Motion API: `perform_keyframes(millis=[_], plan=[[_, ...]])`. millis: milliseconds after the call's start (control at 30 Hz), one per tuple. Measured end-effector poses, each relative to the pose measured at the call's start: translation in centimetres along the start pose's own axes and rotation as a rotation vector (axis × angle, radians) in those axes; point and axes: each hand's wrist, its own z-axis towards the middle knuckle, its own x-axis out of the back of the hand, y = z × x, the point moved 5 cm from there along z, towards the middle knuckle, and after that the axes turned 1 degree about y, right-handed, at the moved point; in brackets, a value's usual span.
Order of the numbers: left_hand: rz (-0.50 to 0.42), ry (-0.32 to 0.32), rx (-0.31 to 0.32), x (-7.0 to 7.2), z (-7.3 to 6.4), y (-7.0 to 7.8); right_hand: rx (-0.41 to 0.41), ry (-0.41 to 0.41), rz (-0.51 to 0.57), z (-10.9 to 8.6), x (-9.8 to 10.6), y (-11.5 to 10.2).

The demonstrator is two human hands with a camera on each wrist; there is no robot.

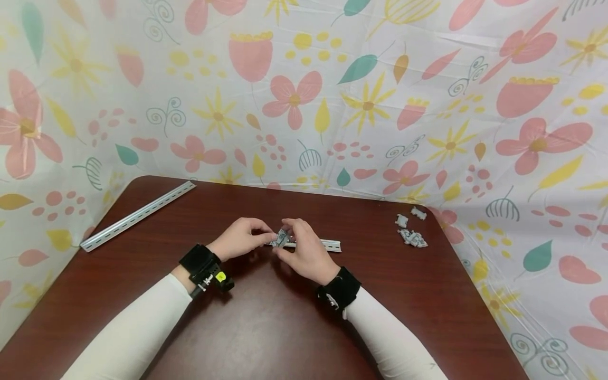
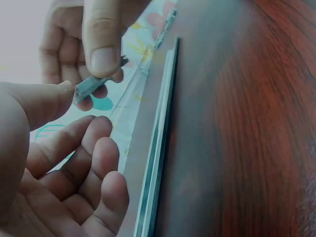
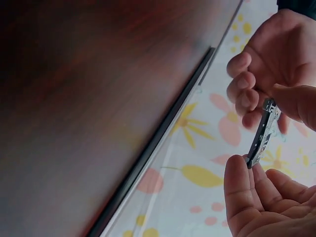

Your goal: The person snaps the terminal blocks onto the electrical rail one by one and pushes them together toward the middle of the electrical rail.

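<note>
A small grey terminal block (image 1: 281,238) is held up between the two hands, over a short slotted metal rail (image 1: 332,245). My right hand (image 1: 307,252) pinches it between thumb and fingertips, and in the right wrist view the block (image 3: 261,133) stands at a slant there. From the left, my left hand (image 1: 241,238) reaches in close. The left wrist view puts its thumb tip right at one end of the block (image 2: 89,88), while its other fingers curl loosely apart from it. Part of the short rail is hidden behind the right hand.
A longer slotted rail (image 1: 138,216) lies slanted at the table's far left. Toward the far right edge are several small grey pieces (image 1: 412,238), with two more single grey pieces (image 1: 401,220) beside them. A flowered cloth (image 1: 294,100) hangs behind the brown table (image 1: 237,327).
</note>
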Motion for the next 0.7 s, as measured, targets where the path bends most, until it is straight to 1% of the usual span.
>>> perform_keyframes(millis=[133,367,500,700], plan=[[-0.010,0.003,-0.013,0.05,-0.02,0.16,0.027,0.002,-0.005,-0.02,-0.09,-0.43],[-0.031,-0.049,-0.022,-0.13,-0.10,0.33,0.026,-0.017,-0.011,-0.02,-0.24,-0.56],[-0.032,-0.067,-0.029,-0.21,-0.11,0.36,0.020,-0.024,-0.023,-0.08,-0.30,-0.61],[-0.014,-0.062,-0.032,-0.13,-0.09,0.45,0.033,-0.022,-0.027,-0.13,-0.26,-0.65]])
